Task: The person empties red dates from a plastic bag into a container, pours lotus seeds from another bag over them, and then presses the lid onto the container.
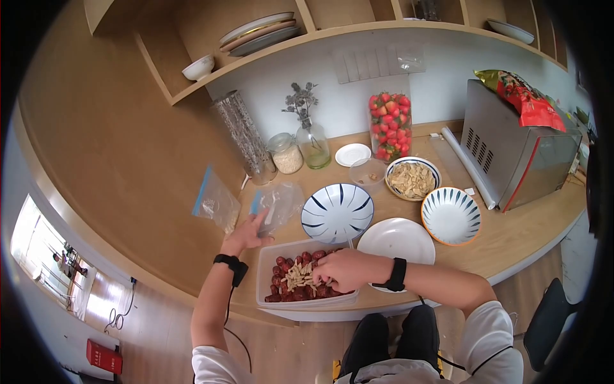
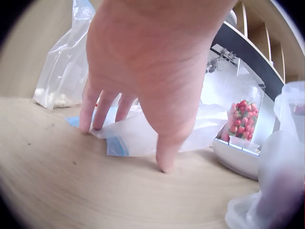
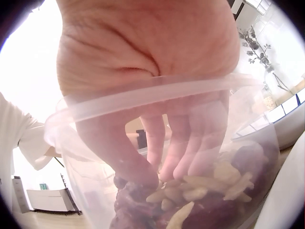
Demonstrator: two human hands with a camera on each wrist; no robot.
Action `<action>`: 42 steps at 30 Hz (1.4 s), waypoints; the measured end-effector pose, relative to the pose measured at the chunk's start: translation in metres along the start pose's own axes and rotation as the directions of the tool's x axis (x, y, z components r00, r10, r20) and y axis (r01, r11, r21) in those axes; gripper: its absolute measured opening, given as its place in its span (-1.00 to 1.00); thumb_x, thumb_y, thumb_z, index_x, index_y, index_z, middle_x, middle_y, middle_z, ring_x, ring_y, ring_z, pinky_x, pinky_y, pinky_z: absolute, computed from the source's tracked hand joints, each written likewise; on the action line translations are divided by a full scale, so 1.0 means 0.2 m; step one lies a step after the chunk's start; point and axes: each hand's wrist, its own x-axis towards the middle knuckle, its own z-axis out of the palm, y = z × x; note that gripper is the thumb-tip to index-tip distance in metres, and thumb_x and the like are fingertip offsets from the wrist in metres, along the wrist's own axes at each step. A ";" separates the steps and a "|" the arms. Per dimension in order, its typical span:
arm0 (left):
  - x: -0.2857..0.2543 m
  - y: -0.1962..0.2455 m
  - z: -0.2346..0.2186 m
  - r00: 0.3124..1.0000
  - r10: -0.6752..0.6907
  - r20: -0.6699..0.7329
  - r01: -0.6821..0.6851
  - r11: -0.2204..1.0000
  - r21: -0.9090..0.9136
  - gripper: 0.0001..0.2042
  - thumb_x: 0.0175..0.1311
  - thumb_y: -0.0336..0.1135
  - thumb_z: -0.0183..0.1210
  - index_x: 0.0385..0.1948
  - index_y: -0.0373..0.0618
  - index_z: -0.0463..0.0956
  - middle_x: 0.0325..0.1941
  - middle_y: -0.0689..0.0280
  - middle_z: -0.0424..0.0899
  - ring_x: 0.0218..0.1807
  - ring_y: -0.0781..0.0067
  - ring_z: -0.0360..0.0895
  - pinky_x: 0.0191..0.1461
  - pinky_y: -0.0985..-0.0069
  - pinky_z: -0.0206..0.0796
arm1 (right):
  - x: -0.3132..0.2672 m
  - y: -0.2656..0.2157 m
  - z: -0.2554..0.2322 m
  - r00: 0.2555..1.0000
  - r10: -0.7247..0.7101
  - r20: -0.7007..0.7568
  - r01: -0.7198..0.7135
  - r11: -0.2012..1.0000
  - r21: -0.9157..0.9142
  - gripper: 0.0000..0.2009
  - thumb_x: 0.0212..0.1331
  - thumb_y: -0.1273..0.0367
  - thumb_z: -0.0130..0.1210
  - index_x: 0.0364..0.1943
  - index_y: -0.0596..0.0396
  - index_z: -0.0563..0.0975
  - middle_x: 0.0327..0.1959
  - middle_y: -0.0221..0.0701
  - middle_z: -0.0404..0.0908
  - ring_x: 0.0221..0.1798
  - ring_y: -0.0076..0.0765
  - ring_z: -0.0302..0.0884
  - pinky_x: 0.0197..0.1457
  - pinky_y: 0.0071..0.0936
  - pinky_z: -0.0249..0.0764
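My left hand (image 1: 246,233) reaches out over the wooden counter (image 1: 511,237). Its straight fingers (image 2: 88,125) and thumb press down on a clear zip bag (image 1: 276,203) with a blue strip (image 2: 116,145). My right hand (image 1: 332,272) is down inside a clear plastic container (image 1: 263,269) at the counter's front edge. The container holds dark red dates (image 1: 281,264) and pale slices (image 1: 297,276). Seen through the container wall (image 3: 157,90), the curled fingers (image 3: 183,164) and thumb pinch into the pale slices (image 3: 200,193) lying on the dates.
Behind the container stand a blue-striped bowl (image 1: 337,212), a white plate (image 1: 396,240) and an orange-rimmed bowl (image 1: 451,216). Farther back are a bowl of pale slices (image 1: 412,178), a tall box of strawberries (image 1: 390,126) and a metal oven (image 1: 518,147). Another zip bag (image 1: 217,203) lies left.
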 end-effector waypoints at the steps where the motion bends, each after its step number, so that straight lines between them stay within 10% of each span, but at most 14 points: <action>1: -0.03 0.06 -0.02 1.000 -0.007 -0.022 0.008 0.998 0.066 -0.11 0.08 -0.04 0.33 0.46 0.23 -0.01 0.26 -0.14 0.33 0.22 -0.20 0.41 0.28 0.15 0.30 | 0.00 0.00 0.00 1.000 0.003 -0.019 -0.003 1.000 0.015 -0.71 -0.11 0.48 0.12 -0.20 -0.04 0.58 -0.31 -0.39 0.63 -0.17 -0.15 0.60 -0.16 -0.22 0.52; 8: -0.04 0.18 -0.09 0.993 0.115 -0.017 -0.106 0.961 0.254 -0.35 0.11 -0.37 0.17 0.34 0.21 0.25 0.04 0.02 0.51 0.02 -0.07 0.55 0.01 0.13 0.47 | 0.00 -0.01 0.00 1.000 0.011 0.004 -0.010 1.000 -0.006 -0.72 -0.05 0.47 0.12 -0.17 -0.05 0.56 -0.29 -0.42 0.61 -0.16 -0.19 0.58 -0.17 -0.22 0.52; 13: -0.01 0.25 -0.28 0.921 0.283 -0.269 -0.027 0.733 0.680 -0.58 0.15 -0.43 0.07 0.08 0.17 0.54 -0.22 0.26 0.50 -0.13 0.24 0.59 -0.18 0.36 0.51 | 0.00 -0.02 -0.02 1.000 -0.008 -0.011 0.008 1.000 -0.015 -0.73 -0.03 0.46 0.11 -0.17 -0.06 0.57 -0.30 -0.43 0.61 -0.16 -0.20 0.58 -0.18 -0.22 0.51; 26: -0.01 -0.06 -0.36 0.838 0.283 -0.466 0.235 0.583 0.778 -0.72 0.04 -0.35 0.23 -0.15 0.06 0.64 -0.13 0.23 0.49 0.05 0.21 0.40 0.19 0.16 0.21 | -0.01 -0.01 0.01 0.994 -0.021 -0.109 0.021 1.000 -0.001 -0.75 -0.11 0.50 0.12 -0.25 0.00 0.59 -0.37 -0.36 0.65 -0.22 -0.14 0.61 -0.21 -0.19 0.51; 32: -0.20 0.03 -0.31 0.636 0.098 -0.765 0.282 0.894 0.349 -0.55 -0.07 -0.32 0.30 -0.02 -0.02 0.52 -0.09 0.17 0.45 0.09 0.10 0.37 0.23 0.17 0.19 | -0.01 -0.02 0.01 0.994 -0.020 -0.104 0.022 1.000 0.016 -0.76 -0.11 0.49 0.13 -0.26 -0.01 0.59 -0.38 -0.37 0.65 -0.23 -0.13 0.62 -0.22 -0.19 0.51; 34: -0.23 0.00 -0.21 0.376 -0.242 -0.894 0.337 0.935 -0.111 -0.49 -0.01 -0.33 0.28 0.07 -0.11 0.42 -0.06 0.09 0.43 0.09 0.04 0.36 0.22 0.21 0.20 | -0.01 -0.01 0.01 0.995 -0.017 -0.099 0.018 1.000 0.016 -0.76 -0.12 0.49 0.14 -0.27 -0.01 0.60 -0.38 -0.37 0.65 -0.23 -0.13 0.62 -0.22 -0.19 0.51; 36: -0.22 -0.05 -0.11 0.290 -0.290 -0.912 0.366 0.914 -0.174 -0.45 0.07 -0.30 0.28 0.13 -0.21 0.32 -0.05 0.06 0.41 0.11 0.06 0.34 0.23 0.23 0.20 | -0.01 -0.02 0.00 0.999 0.014 -0.036 -0.014 1.000 0.004 -0.72 -0.07 0.47 0.13 -0.19 -0.07 0.56 -0.31 -0.44 0.62 -0.17 -0.20 0.58 -0.19 -0.23 0.51; 38: -0.19 -0.07 -0.05 0.139 -0.730 -0.669 0.255 0.679 -0.688 -0.38 0.06 -0.20 0.32 0.13 -0.32 0.28 0.10 0.01 0.37 0.14 0.03 0.34 0.21 0.25 0.22 | 0.00 -0.02 0.00 0.999 0.015 -0.028 -0.015 1.000 0.000 -0.72 -0.08 0.47 0.13 -0.20 -0.07 0.56 -0.32 -0.44 0.62 -0.17 -0.20 0.58 -0.19 -0.23 0.51; 42: -0.09 -0.22 -0.04 0.137 -0.898 -0.418 0.108 0.433 -0.895 -0.40 0.08 -0.07 0.34 0.05 -0.33 0.39 0.07 0.00 0.48 0.05 0.08 0.47 0.12 0.30 0.33 | 0.00 -0.01 0.00 1.000 0.004 -0.025 -0.004 1.000 -0.016 -0.73 -0.08 0.46 0.13 -0.20 -0.06 0.57 -0.31 -0.43 0.62 -0.18 -0.20 0.59 -0.18 -0.23 0.52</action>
